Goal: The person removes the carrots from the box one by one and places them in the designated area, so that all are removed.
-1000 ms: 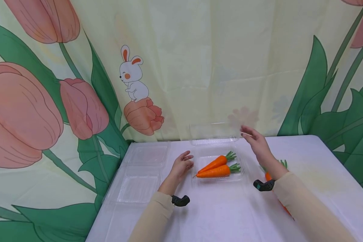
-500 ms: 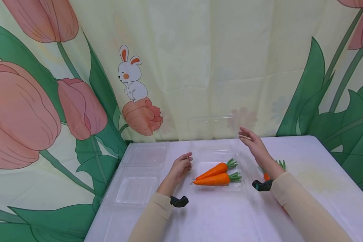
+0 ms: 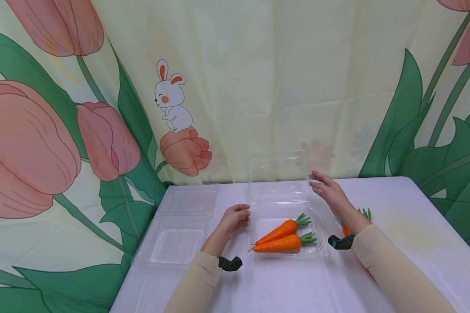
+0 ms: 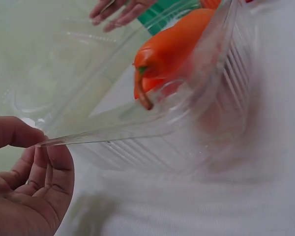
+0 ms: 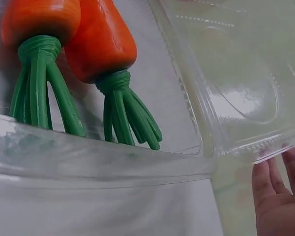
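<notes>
Two orange carrots with green tops, the rear one (image 3: 278,231) and the front one (image 3: 280,244), lie side by side in a clear plastic clamshell box (image 3: 264,255). Its hinged lid (image 3: 278,174) is raised at the back. At the box's left side my left hand (image 3: 235,219) pinches the rim between thumb and fingers, as the left wrist view shows. My right hand (image 3: 330,193) is at the lid's right edge. In the right wrist view, its nearly straight fingers (image 5: 265,179) touch that edge; part of the hand lies outside that view.
Another clear clamshell box (image 3: 178,245) lies unfolded at the table's left, its lid (image 3: 189,200) towards the back. Another carrot (image 3: 345,229) is partly hidden behind my right wrist. A printed curtain (image 3: 235,87) hangs behind the white table (image 3: 282,291).
The box and its carrots have slid towards me. The lid has tilted and now shows more of its face. Both hands have come slightly nearer.
</notes>
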`<state>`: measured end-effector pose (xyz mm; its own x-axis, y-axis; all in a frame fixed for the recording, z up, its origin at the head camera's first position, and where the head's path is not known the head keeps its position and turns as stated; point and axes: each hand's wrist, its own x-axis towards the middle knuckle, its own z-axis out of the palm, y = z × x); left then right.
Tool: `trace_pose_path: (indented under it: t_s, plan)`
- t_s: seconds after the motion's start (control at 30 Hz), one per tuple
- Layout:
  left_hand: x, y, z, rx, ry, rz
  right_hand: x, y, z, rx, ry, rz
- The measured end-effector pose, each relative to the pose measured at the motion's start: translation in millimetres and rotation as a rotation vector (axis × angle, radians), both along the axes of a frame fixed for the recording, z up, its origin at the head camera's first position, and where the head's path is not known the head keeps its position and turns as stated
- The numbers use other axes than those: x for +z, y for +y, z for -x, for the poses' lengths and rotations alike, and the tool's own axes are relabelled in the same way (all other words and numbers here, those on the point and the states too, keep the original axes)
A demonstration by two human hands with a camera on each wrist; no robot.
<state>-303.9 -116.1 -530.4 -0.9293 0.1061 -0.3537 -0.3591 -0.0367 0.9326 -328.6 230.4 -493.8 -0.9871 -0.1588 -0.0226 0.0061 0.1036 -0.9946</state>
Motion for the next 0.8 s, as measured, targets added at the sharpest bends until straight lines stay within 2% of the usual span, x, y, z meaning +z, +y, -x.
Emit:
trace_pose_path:
  t_s: [0.5, 0.8]
  plan:
    - [2.7, -6.8, -3.8, -0.059, -0.061, 0.022, -2.2, 2.5, 1.8, 0.04, -0.152, -0.022]
    - [1.5, -9.3, -2.9, -0.086, -0.069, 0.032, -7.9, 7.7, 3.7, 0.099, -0.215, -0.029]
